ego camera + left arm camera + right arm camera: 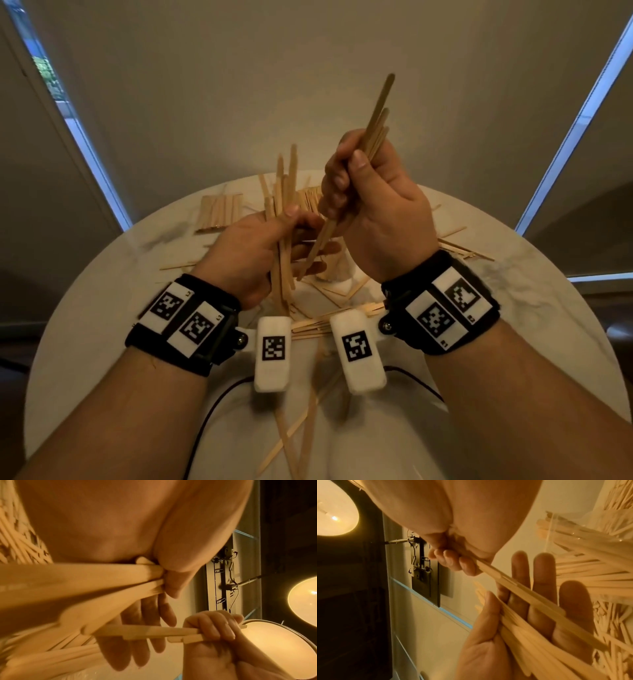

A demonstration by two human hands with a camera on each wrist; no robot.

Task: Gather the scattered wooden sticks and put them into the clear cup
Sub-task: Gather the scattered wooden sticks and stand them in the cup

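My left hand point(253, 246) holds a thick bundle of wooden sticks point(284, 219) upright over the table's middle, thumb pinching it against the fingers point(539, 588). My right hand point(373, 202), just to the right and higher, grips a few sticks point(376, 113) in a fist; their lower ends slant down across the left palm. The left wrist view shows the bundle point(77, 581) and the right hand point(214, 626) with its sticks point(145, 631). A clear cup point(556, 524) with sticks inside shows in the right wrist view beyond the hands. In the head view I cannot make it out.
Loose sticks point(329, 322) lie scattered over the round white marble table point(102, 308), some near its front edge point(291, 438). A neat stack of sticks point(219, 212) lies at the back left. Dark cables point(212, 407) run along the near side.
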